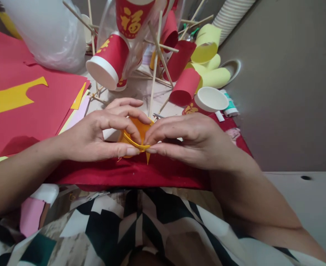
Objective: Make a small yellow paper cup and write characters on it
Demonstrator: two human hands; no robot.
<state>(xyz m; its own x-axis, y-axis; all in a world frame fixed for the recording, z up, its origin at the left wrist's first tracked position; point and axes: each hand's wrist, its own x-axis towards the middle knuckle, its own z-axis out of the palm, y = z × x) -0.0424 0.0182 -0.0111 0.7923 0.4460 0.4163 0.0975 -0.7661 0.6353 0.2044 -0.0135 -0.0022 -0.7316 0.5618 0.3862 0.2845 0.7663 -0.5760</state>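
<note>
Nearest, one patterned cloth (104, 225) in white, black and dark green is seen across the lap. At lower left, one pink piece (31, 218) is seen below the table. The table's near edge is covered by one red cloth (152, 173). Just above this edge, one orange paper ring (144, 129) is held between two hands. Its near rim is pinched between thumb and forefinger of the left hand (102, 135), whose other fingers are loosely spread and arched over the ring. The same rim is pinched close beside by the right hand (187, 136), its thumb below and its fingers bunched together above.

To the left, several red sheets (41, 125) are stacked, with three orange scraps (10, 98) on or beside them. Beyond the right hand, one white-mouthed cup (211, 99) is seen tilted. Behind it are grouped three red tubes (185, 87) and at least three yellow tubes (214, 78).

At the centre, several thin wooden sticks (155, 70) are crossed; their exact number cannot be told. Farther back, at least two red cups (135, 18) are marked in gold. One white plastic bag (57, 40) is placed at left, and one stack of paper cups (236, 16) is leaned at right.
</note>
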